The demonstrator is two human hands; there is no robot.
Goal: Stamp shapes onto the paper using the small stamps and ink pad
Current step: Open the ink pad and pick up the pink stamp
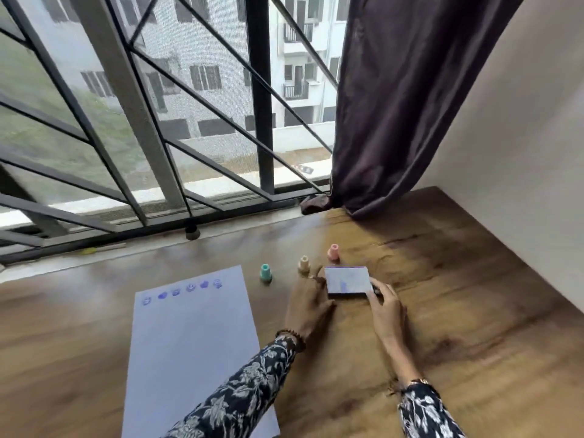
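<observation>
A white sheet of paper (192, 352) lies on the wooden table (474, 311), with a row of several blue stamped shapes (189, 287) along its far edge. Right of the paper sits the ink pad (347, 280), a small flat box with a pale blue-smeared top. My left hand (308, 306) grips its left end and my right hand (385, 306) grips its right end. Three small stamps stand upright beyond it: a teal stamp (265, 272), a cream stamp (304, 263) and a pink stamp (333, 252).
A barred window (158, 121) runs along the table's far edge. A dark curtain (395, 105) hangs at the back right, its hem resting on the table. A white wall (521, 169) borders the right side.
</observation>
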